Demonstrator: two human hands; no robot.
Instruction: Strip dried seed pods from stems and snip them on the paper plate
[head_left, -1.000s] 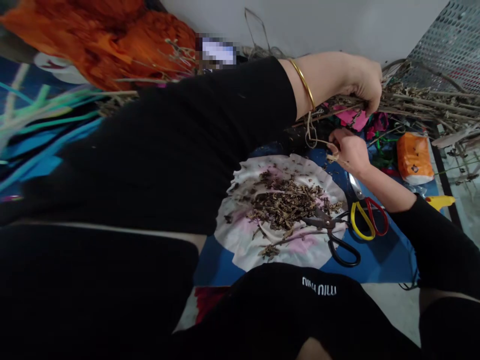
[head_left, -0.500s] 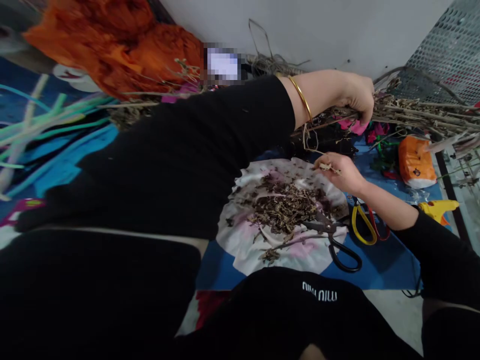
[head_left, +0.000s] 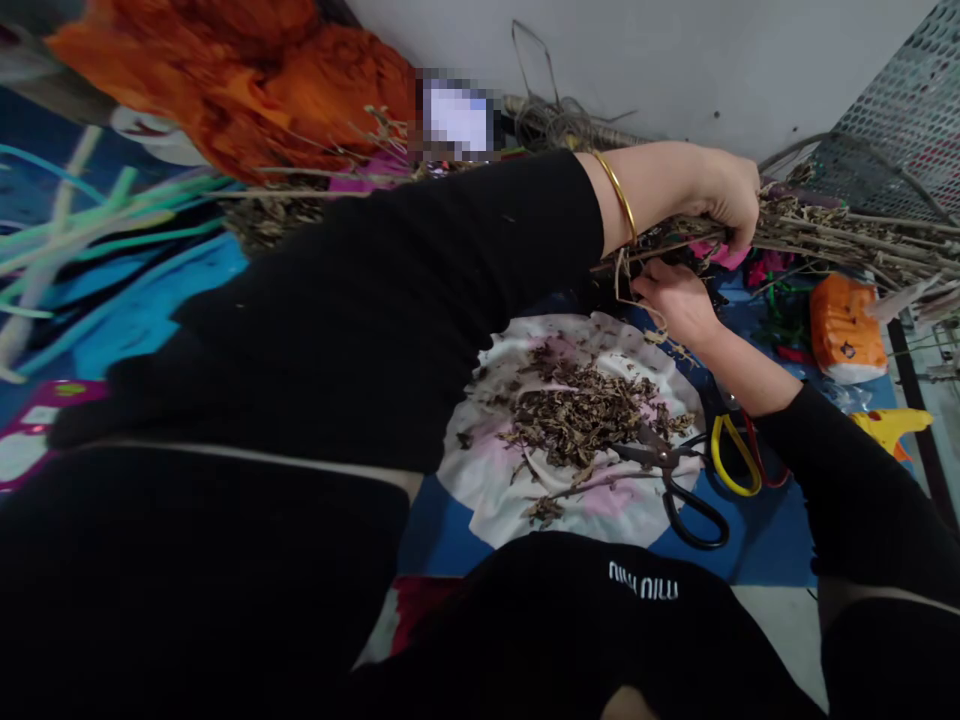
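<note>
My left hand, with a gold bangle at the wrist, reaches across and is closed around a bundle of dried stalks. Just below it, my right hand is pinched on a thin dried stem that bends down beneath the bangle. Small pale leaf bits hang under the right hand. Crumbled dried leaves lie heaped on a round, whitish-pink cloth before me. Black-handled scissors rest open on the cloth's right edge. My left arm hides part of the stalks.
Yellow- and red-handled scissors, an orange packet and a yellow glue gun lie on the right of the blue table. Orange fabric, a lit screen and green tubes are at left. A white wall stands behind.
My right hand has moved up from the cloth's edge to the stems beneath my left wrist. My left hand keeps its hold on the bundle. The view has shifted slightly.
</note>
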